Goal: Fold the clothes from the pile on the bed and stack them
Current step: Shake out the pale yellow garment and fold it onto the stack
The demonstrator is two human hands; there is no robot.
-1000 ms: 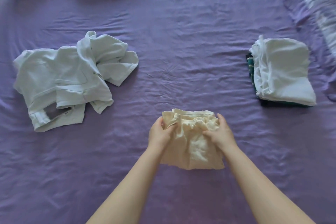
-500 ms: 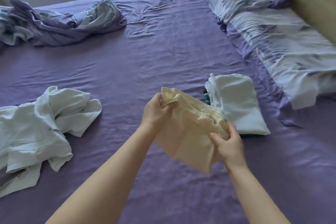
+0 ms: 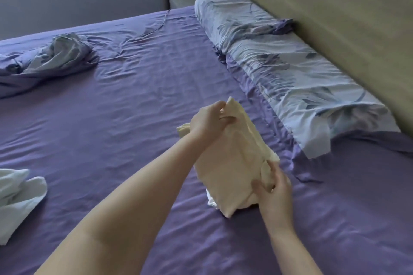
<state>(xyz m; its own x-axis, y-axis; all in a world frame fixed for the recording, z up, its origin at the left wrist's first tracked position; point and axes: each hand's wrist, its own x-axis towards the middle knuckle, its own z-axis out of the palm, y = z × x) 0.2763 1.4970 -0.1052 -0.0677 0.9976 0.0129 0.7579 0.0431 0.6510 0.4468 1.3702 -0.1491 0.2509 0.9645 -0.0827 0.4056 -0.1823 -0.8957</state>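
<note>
Cream garment (image 3: 232,163) was gripped at its far corner by left hand (image 3: 209,124) and pinched at its near edge by right hand (image 3: 273,190), over the stack (image 3: 211,201), mostly hidden. Bed (image 3: 134,100) lay open leftward; pile (image 3: 17,196) cut off.

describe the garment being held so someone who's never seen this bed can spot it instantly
Start at the purple bed sheet, then look beside the long floral pillow by the headboard. There both hands grip a folded cream garment, the left hand at its far corner, the right hand at its near edge. It is the only cream piece; the unfolded white clothes lie far left.
</note>
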